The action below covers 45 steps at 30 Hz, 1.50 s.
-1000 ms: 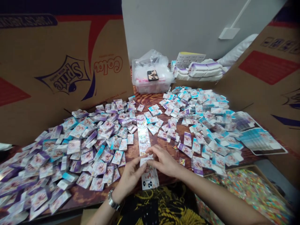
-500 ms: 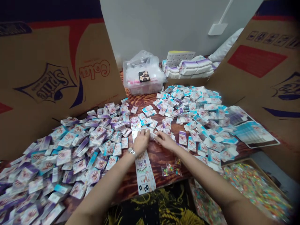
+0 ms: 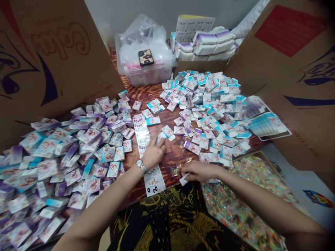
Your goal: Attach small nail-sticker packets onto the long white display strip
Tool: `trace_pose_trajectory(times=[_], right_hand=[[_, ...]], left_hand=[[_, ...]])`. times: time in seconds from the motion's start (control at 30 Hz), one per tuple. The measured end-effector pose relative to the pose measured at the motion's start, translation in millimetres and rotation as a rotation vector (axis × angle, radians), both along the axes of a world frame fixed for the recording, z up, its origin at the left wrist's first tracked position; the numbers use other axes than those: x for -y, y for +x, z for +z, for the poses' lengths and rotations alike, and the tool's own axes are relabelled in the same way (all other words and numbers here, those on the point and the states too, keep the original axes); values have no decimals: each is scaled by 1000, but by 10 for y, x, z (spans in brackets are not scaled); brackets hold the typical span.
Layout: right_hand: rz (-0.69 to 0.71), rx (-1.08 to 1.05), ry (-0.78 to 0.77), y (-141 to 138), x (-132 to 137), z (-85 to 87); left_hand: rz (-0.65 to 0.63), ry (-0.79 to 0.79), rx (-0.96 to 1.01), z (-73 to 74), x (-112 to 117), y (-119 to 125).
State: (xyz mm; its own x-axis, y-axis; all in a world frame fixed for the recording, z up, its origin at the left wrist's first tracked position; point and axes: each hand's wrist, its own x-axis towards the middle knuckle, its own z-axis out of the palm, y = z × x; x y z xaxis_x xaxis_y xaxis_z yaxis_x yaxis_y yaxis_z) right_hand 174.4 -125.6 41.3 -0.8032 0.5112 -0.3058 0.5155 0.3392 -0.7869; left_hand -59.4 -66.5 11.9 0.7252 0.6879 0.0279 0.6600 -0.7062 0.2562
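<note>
My left hand point(image 3: 155, 150), with a watch on the wrist, lies palm down beside a long sticker strip point(image 3: 142, 134). Its fingers are stretched out, the tips against a small white carton point(image 3: 160, 136). At the table's front edge, my right hand point(image 3: 200, 170) is closed with its fingers pointing down. A small white box point(image 3: 184, 180) pokes out from under those fingers, mostly hidden by the hand. Small clear packets of coloured pieces point(image 3: 176, 170) lie just left of it. More sticker strips point(image 3: 155, 181) lie under my left wrist.
Filled small boxes pile up on the left point(image 3: 89, 136); another heap of cartons point(image 3: 209, 104) sits at the right. Behind stand a clear plastic tub point(image 3: 146, 75) with a phone point(image 3: 146, 57) on top and stacked cartons point(image 3: 213, 45). Right front holds a box of colourful packets point(image 3: 243, 195). Cardboard walls flank both sides.
My hands have parted. The right hand has come down and back toward the front edge, near the packets; the left stays by the strip. The view has tilted downward.
</note>
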Motion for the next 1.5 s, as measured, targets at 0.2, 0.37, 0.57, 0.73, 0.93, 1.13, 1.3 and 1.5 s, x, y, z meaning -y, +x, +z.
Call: trace_pose_trajectory(times=[0.2, 0.37, 0.57, 0.73, 0.93, 1.13, 1.3, 1.5], right_hand=[[-357, -84, -4, -36, -242, -182], [-545, -106, 107, 30, -383, -99], [-473, -52, 261, -158, -523, -130], [-412, -34, 233, -235, -773, -163], [-586, 29, 161, -236, -655, -288], [-804, 176, 135, -402, -496, -498], [-782, 254, 201, -450, -586, -441], [-696, 242, 290, -486, -525, -272]], left_hand=[[-36, 27, 1, -72, 41, -54], [14, 49, -1, -56, 56, -54], [172, 78, -55, -92, 2, 59], [219, 71, -104, -26, -66, 124], [334, 82, -56, 232, 93, -142], [378, -85, 278, 305, 357, -406], [408, -151, 418, 275, 527, -438], [434, -137, 443, 252, 622, -543]])
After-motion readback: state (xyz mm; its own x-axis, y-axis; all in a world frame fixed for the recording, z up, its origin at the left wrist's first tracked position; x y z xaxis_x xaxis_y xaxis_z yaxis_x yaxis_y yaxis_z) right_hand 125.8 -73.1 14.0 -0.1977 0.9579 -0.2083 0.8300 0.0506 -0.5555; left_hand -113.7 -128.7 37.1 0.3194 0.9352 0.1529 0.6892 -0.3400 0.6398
